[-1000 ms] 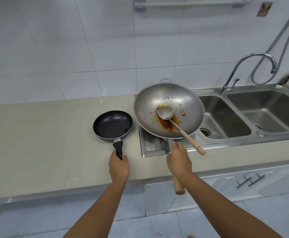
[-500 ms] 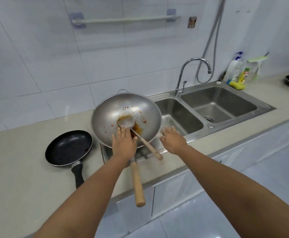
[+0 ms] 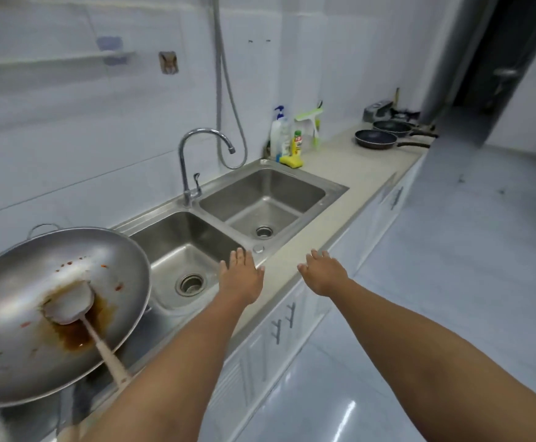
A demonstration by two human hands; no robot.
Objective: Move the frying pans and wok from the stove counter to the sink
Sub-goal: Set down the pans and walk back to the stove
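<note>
A steel wok (image 3: 21,301) with brown sauce and a wooden-handled spatula (image 3: 78,309) in it rests on the drainboard at the left of the double sink (image 3: 330,193). Two dark frying pans (image 3: 376,139) (image 3: 392,126) sit far off on the counter by the stove at the upper right. My left hand (image 3: 241,277) hovers, fingers apart, over the front rim of the left basin. Just right of it my right hand (image 3: 324,272) is spread over the counter edge. Neither hand holds anything.
A curved faucet (image 3: 193,161) stands behind the basins, with a hose on the wall. Soap bottles (image 3: 281,132) and a yellow sponge (image 3: 291,161) stand at the sink's back right corner. White cabinets run below the counter; tiled floor lies to the right.
Both hands have left the wok and now reach out to the right of it. The view has swung right, so the small black pan is out of sight and the far pans appear.
</note>
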